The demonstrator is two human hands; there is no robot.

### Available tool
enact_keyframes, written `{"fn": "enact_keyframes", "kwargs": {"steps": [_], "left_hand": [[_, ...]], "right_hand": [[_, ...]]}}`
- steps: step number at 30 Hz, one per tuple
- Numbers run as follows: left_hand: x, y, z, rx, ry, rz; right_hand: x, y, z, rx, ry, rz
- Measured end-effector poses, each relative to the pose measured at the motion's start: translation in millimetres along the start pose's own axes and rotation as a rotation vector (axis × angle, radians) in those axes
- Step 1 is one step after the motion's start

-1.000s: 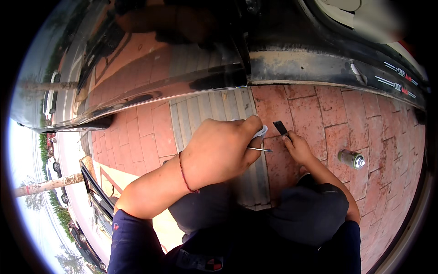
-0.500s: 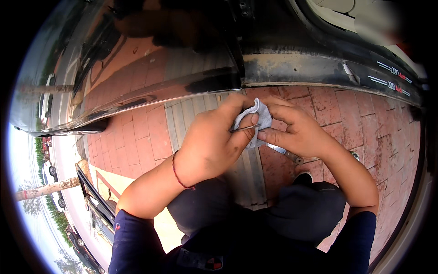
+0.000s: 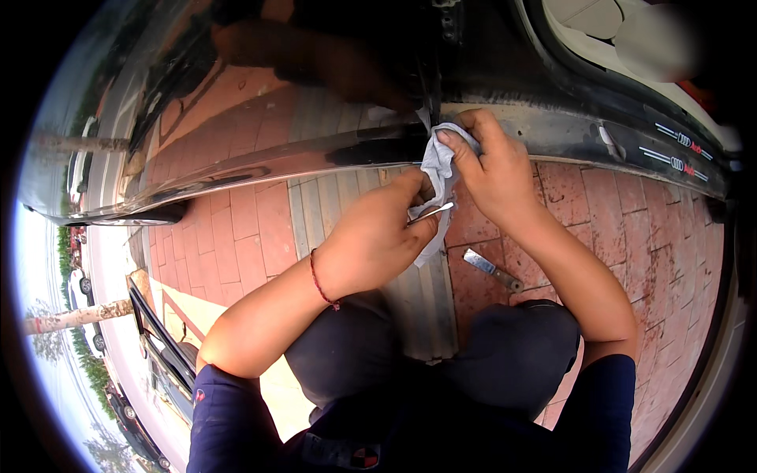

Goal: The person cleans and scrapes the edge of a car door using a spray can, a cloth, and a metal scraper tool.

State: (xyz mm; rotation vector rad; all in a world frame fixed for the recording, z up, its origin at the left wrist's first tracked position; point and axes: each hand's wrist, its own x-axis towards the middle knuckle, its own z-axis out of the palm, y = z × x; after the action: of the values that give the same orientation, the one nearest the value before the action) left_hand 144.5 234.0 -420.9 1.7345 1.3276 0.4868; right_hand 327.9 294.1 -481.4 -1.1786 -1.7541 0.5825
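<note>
Near the left end of the black car sill with a worn tan patch [image 3: 544, 130], both bare hands grip a crumpled pale-grey cloth [image 3: 438, 169]. The right hand [image 3: 501, 169] pinches its top end; whether it touches the sill, I cannot tell. The left hand [image 3: 371, 232] closes on the lower part and also holds a slender silver metal tool [image 3: 432, 213]. Half a second ago the cloth was bunched between them; now it stretches upward, so both hands seem committed to it. A flat-bladed scraper [image 3: 493, 270] lies loose on the red brick pavement [image 3: 229, 229], below the sill's lower edge.
</note>
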Motion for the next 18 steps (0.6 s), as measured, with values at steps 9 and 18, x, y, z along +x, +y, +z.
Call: {"fn": "enact_keyframes", "kwargs": {"steps": [9,18], "left_hand": [[8.4,13.4,6.7,-0.176,-0.007,-0.019],[7.5,18.8,11.8,-0.119,0.105,0.041]], "right_hand": [[13.0,-18.7,3.3,-0.197,0.261,-0.360],[20.7,-21.9,-1.5,-0.192,0.292,-0.497]]}}
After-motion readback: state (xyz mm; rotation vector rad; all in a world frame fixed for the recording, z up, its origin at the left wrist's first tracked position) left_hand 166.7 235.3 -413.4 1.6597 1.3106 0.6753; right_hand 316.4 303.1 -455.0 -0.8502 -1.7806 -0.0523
